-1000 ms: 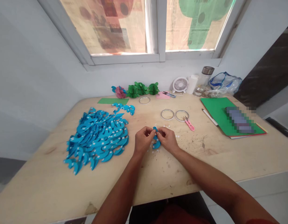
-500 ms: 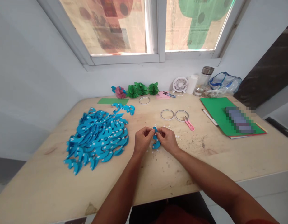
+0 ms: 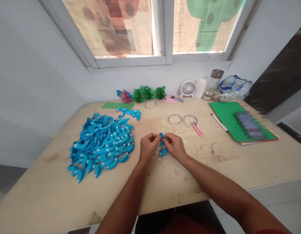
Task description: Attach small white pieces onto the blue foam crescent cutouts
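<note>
A curved blue paper piece [image 3: 163,151] is upright between my hands, low over the table. My right hand [image 3: 175,145] pinches its right edge between thumb and fingers. My left hand [image 3: 149,145] is closed in a pinch at its upper left edge; whatever lies between those fingertips is too small to make out. Small white scraps [image 3: 157,150] lie scattered beneath and around both hands. To the left spreads a big pile of blue paper pieces [image 3: 104,139], many curved and dotted with white squares. A few more blue pieces [image 3: 129,112] lie behind it.
Tape rolls [image 3: 175,120] and pink thread snips [image 3: 197,129] lie beyond my right hand. Along the wall stand green paper shapes [image 3: 147,93], a pink one [image 3: 126,96], a small fan [image 3: 188,88] and a bottle [image 3: 213,84]. Green sheets [image 3: 223,113] and a pen [image 3: 219,122] are at right.
My left fingertips have shifted slightly left and down along the blue paper piece. The right hand and everything on the table look the same.
</note>
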`<state>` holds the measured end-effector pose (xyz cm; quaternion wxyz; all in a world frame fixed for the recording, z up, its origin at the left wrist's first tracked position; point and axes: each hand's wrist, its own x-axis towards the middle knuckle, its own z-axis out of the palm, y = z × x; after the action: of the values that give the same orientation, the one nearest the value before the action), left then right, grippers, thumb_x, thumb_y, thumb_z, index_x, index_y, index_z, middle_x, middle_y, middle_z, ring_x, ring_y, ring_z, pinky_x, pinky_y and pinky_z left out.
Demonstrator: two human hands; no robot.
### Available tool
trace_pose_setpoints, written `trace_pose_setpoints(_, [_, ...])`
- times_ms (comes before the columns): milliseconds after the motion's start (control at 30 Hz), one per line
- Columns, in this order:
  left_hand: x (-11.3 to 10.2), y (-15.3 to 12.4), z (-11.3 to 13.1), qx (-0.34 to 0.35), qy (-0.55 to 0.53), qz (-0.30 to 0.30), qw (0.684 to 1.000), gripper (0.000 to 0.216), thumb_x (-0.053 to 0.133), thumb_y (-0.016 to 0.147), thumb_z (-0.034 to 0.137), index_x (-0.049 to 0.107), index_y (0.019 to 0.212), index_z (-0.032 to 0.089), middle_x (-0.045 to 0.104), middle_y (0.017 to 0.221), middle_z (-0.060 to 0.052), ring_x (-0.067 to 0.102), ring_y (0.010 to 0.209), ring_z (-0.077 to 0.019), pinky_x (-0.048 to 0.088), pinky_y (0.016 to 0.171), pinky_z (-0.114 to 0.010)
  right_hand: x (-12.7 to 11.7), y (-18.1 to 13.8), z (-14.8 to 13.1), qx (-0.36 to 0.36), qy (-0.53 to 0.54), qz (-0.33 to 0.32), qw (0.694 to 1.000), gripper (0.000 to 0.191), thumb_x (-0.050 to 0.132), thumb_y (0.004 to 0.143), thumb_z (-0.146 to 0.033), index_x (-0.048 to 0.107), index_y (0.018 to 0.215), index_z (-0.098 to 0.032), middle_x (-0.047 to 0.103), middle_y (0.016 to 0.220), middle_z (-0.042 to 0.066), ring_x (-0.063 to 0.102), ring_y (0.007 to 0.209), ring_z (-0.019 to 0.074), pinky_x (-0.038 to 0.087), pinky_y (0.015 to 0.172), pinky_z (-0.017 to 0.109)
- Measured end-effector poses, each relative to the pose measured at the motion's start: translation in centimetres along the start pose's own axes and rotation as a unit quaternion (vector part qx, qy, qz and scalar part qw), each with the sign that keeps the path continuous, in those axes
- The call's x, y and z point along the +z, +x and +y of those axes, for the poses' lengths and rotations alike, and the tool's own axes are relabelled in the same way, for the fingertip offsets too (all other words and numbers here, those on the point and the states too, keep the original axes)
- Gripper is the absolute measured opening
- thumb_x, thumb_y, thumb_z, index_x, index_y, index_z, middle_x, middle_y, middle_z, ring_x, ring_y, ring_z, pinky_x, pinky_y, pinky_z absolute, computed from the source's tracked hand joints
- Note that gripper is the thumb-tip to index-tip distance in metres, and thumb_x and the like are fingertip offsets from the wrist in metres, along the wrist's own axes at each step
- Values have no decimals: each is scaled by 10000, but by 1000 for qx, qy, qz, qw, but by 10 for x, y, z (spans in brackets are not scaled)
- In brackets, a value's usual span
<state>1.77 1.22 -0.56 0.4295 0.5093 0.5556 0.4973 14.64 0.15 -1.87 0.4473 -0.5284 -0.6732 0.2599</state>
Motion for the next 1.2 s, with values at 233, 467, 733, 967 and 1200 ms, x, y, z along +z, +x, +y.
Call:
trace_pose_setpoints(233, [0, 0, 1, 0, 2, 0, 1000, 185, 659, 622, 324, 657, 609, 139, 656, 592, -22, 578, 558, -136, 432, 529, -220, 0, 0, 0, -7, -8, 4, 1000, 136, 509, 763, -199, 641, 793, -179, 624, 734, 27, 531, 624, 134, 407, 588, 236])
trace_pose_setpoints(467, [1, -1, 1, -7, -8, 4, 1000, 156, 653, 606, 295, 650, 608, 139, 648, 596, -16, 563, 550, -128, 421, 524, -217, 0, 0, -1, -4, -6, 2, 1000, 140, 509, 761, -199, 643, 799, -185, 628, 744, 25, 533, 626, 133, 405, 585, 235])
trace_pose_setpoints(733, [3, 0, -4, -15, -26, 21, 999, 157, 655, 593, 289, 625, 566, 137, 597, 528, 3, 524, 505, -112, 411, 501, -212, 1, -1, -2, -9, 2, 5, 1000, 148, 509, 758, -205, 651, 793, -180, 625, 735, 29, 526, 622, 134, 400, 586, 239])
trace_pose_setpoints(967, [4, 3, -10, -47, -93, -1, 995, 179, 667, 579, 308, 637, 582, 131, 615, 535, -19, 542, 505, -124, 419, 495, -224, 5, 1, 6, 52, 89, -12, 995, 161, 524, 749, -233, 662, 806, -173, 630, 680, 13, 507, 562, 120, 387, 520, 222])
trace_pose_setpoints(1200, [1, 2, -5, -50, -69, 9, 996, 193, 673, 584, 322, 665, 631, 134, 635, 553, -21, 569, 540, -140, 426, 511, -225, 4, 2, 6, 76, 98, -15, 992, 173, 524, 749, -253, 664, 796, -165, 618, 654, 5, 488, 541, 110, 377, 505, 214])
